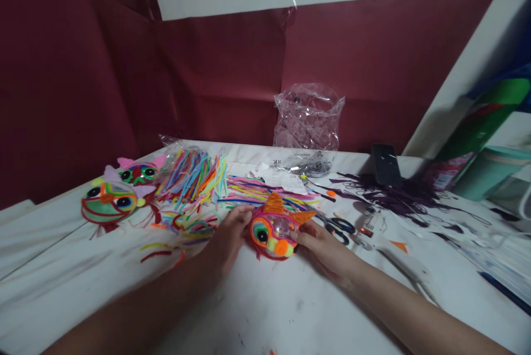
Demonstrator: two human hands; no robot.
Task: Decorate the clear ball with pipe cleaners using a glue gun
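Observation:
A small round craft ball with a big eye, orange ears and pompom nose rests on the white table, held between both hands. My left hand cups its left side with fingers curled against it. My right hand presses its right side, fingers together. Two similar finished craft faces lie at the left of the table.
Several colourful strips lie heaped behind the hands. Black-handled scissors sit right of the ball. A clear plastic bag, a dark phone, purple scraps and a teal container stand further back and right.

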